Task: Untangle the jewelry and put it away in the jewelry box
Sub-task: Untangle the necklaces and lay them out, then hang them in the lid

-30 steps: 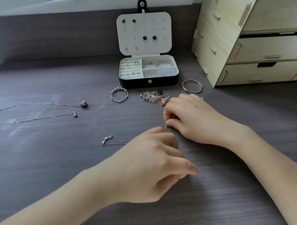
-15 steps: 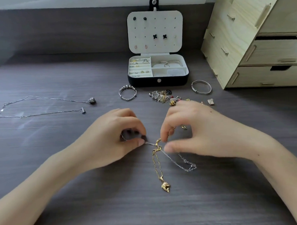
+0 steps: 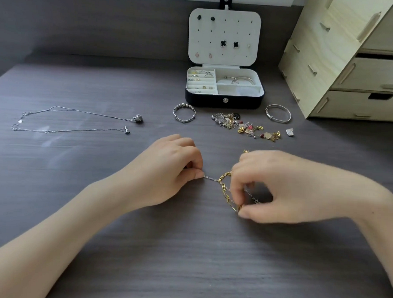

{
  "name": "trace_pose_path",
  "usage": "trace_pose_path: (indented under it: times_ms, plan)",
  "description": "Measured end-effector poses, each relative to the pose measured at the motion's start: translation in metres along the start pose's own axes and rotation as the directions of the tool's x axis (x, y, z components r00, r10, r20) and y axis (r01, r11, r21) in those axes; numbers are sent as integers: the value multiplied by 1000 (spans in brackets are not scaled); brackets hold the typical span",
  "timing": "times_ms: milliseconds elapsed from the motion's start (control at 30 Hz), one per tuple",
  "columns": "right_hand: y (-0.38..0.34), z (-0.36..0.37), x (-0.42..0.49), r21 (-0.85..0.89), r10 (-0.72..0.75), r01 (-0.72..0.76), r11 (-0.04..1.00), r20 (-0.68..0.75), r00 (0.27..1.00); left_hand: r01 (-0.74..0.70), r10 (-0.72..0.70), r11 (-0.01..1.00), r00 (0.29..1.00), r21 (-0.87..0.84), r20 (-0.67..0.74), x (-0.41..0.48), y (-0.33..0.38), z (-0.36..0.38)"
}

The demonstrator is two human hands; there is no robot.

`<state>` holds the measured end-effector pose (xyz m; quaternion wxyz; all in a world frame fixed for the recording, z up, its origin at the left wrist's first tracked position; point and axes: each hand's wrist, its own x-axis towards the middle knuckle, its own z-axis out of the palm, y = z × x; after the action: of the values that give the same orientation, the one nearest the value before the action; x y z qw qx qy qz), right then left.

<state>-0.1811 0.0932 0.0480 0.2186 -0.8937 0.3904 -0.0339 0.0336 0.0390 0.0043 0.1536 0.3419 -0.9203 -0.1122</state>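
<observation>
Gold chain (image 3: 224, 190) and a thin silver chain (image 3: 211, 178) lie crossed on the counter (image 3: 186, 249), between the two hands and well in front of the open box (image 3: 224, 101). The left hand (image 3: 165, 170) pinches the silver chain's end tight between thumb and forefinger, with the other fingers curled. The right hand (image 3: 286, 186) pinches the near end of the gold chain between thumb and forefinger, and its remaining fingers (image 3: 253, 160) arch over the links.

The gold chain's long axis runs far to near, leaning a little rightward as it comes toward the person. Its far end goes under the right hand. The silver chain runs crosswise, left to right, slanting slightly nearer on the right, and meets the gold one close to its far end. Whether it threads a link or merely lies over it, I cannot tell.

The main risk, as I judge it, is that pulling the hands apart along the silver chain's line would cinch the crossing tighter, and so fine a chain could kink or snap. Lifting the gold end too quickly could drag the silver loop along and snag it again. A careless right wrist could also sweep into the knotted pile (image 3: 228, 122) near the box.
</observation>
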Motion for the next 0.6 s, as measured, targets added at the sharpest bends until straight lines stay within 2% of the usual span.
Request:
trace_pose_path:
  times_ms: [167, 267, 400, 600]
  plan:
    - [6, -23, -5, 298, 126, -96, 950, -81, 989, 5, -6, 998, 1000, -67, -13, -3, 0, -2]
    - [9, -25, -3, 385, 177, -116, 916, -127, 976, 58, -55, 983, 998, -177, 20, -4, 2, -6]
    - [9, -22, 0, 412, 205, -130, 902, -144, 968, 167, -139, 930, 984, -328, 107, -5, 1, -12]
    - [10, -14, 3, 316, 214, -157, 936, -154, 965, 197, -155, 868, 979, -455, 129, -6, 5, -21]
